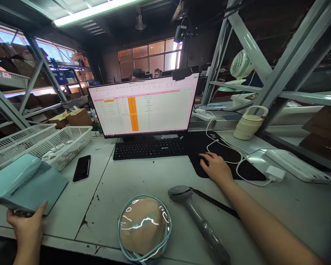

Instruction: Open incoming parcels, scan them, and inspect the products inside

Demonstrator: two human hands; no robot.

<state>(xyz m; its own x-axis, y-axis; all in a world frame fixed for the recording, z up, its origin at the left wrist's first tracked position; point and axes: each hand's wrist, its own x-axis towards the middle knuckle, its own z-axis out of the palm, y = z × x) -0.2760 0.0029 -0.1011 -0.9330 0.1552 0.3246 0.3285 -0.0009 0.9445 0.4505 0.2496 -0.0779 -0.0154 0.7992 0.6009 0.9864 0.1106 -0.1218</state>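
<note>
At the lower left, my left hand (27,230) grips the near edge of a light blue folder-like item (48,182), thumb on top and fingers underneath. A glossy flap or cover rises from its far side; its exact kind is unclear. My right hand (216,167) rests closed over a black mouse (205,159), which it mostly hides, on a black mouse pad (241,171). Below that forearm lies a grey handheld barcode scanner (198,217). To the scanner's left is a round, clear-covered pouch (143,226) with light blue edging and tan contents.
A monitor (160,114) showing a spreadsheet stands behind a black keyboard (149,148). A phone (82,168) lies beside white plastic baskets (63,147). On the right are a cream lidded cup (249,125), a white cable with charger (276,173), and a white power strip (299,165). Metal shelving frames both sides.
</note>
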